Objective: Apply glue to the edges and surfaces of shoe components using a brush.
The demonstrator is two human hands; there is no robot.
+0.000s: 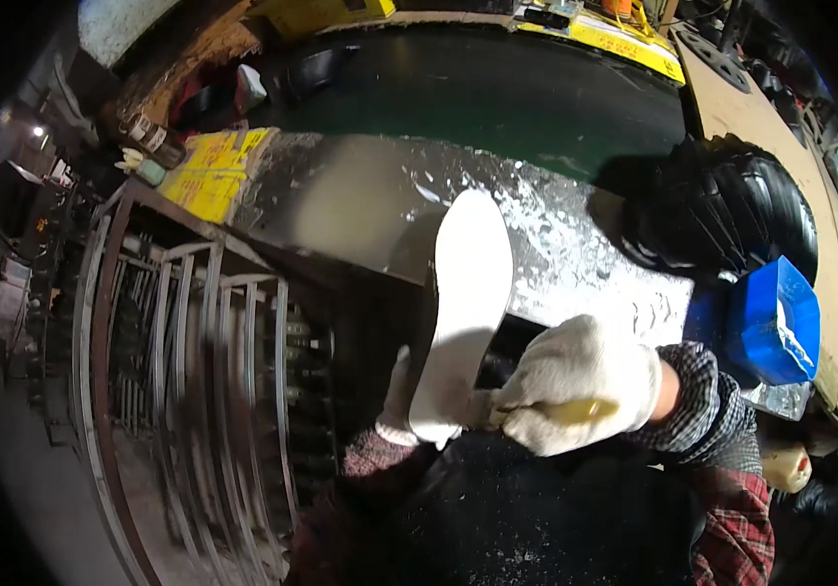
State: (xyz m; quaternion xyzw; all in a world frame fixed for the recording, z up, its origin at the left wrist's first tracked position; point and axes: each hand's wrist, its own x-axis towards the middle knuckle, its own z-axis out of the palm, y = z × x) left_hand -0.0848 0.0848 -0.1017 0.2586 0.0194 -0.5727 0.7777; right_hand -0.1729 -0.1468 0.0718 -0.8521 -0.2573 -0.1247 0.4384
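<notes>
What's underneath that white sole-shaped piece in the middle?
Part of the gloved left hand shows at the lower left edge of the white sole-shaped piece; whatever else lies beneath is covered, so I can't tell.

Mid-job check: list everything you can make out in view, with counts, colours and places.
White sole: one, white, centre, in the left hand
Handled tool: one, yellowish handle, in the right hand
Workbench: one, grey with white smears, beyond the sole
Dark surface: one, green-black, behind the workbench
Black pile: one, pieces uncountable, right
Blue container: one, white residue, right
Yellow sheet: one, bench's left end
Jar: one, brownish, upper left
Metal rack: one, grey-brown, left
Rim clutter: too dark to count
Apron: one, black, bottom centre
Left hand: one, white glove, mostly hidden
Right hand: one, white glove, right of the sole
</notes>
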